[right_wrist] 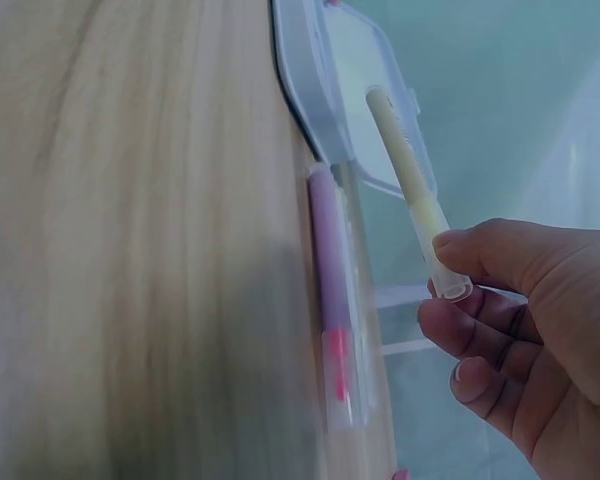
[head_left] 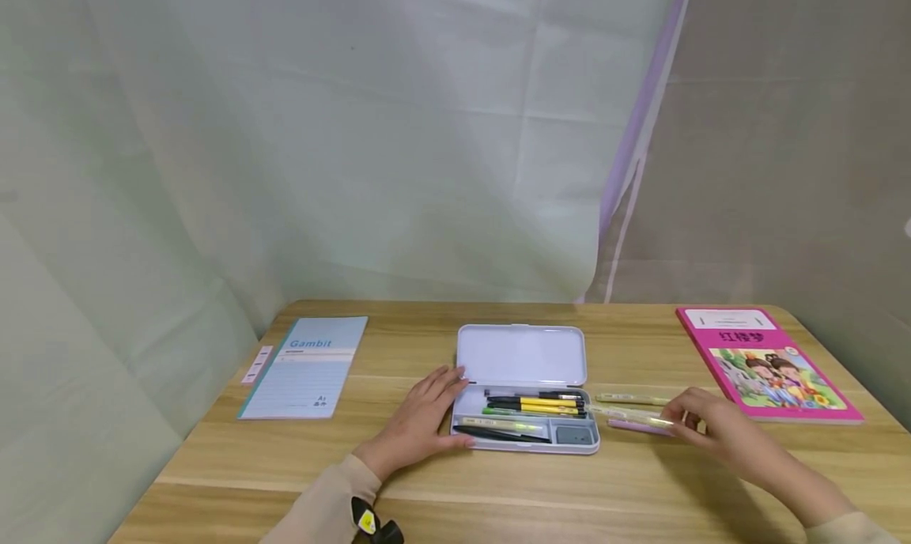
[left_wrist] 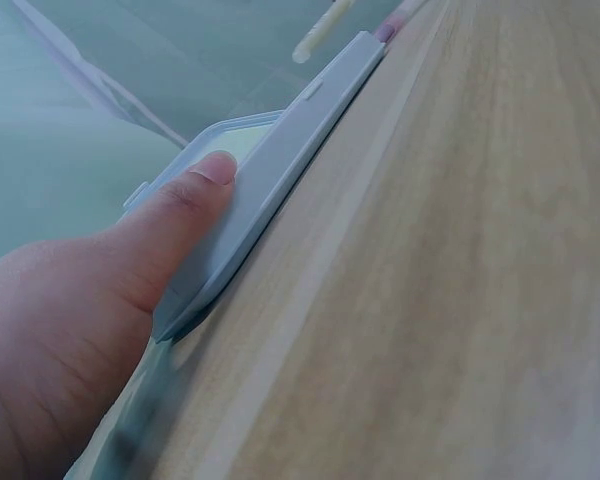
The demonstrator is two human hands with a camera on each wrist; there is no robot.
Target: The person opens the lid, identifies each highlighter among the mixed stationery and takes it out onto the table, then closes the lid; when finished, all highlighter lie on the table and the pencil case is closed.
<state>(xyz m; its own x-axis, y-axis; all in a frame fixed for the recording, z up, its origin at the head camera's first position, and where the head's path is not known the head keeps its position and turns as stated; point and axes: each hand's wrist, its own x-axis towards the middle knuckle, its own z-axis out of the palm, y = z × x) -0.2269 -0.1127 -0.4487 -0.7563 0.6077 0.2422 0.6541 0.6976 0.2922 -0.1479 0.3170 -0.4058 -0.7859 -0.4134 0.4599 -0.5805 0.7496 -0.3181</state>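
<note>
An open white pencil case (head_left: 523,447) stands mid-table, its lid (head_left: 522,354) tilted back. My left hand (head_left: 425,417) rests against its left end, fingertips by the hinge. In the left wrist view, the thumb (left_wrist: 180,225) lies along the front wall. My right hand (head_left: 719,433) pinches a pale yellow highlighter (right_wrist: 408,165) by its clear-capped end, above the table and right of the case. Below it lie a purple highlighter (right_wrist: 330,260) with a pink tip and another yellow one (head_left: 629,399). Inside the case are yellow pens (head_left: 537,406), a black pen (head_left: 501,434) and other pens.
A blue notebook (head_left: 306,370) lies at the left, overlapping a small pink-and-white card (head_left: 256,365). At the right is a pink picture book (head_left: 772,362). A grey block (head_left: 572,435) fills the case's small compartment. Pale curtains (head_left: 427,133) hang behind the table.
</note>
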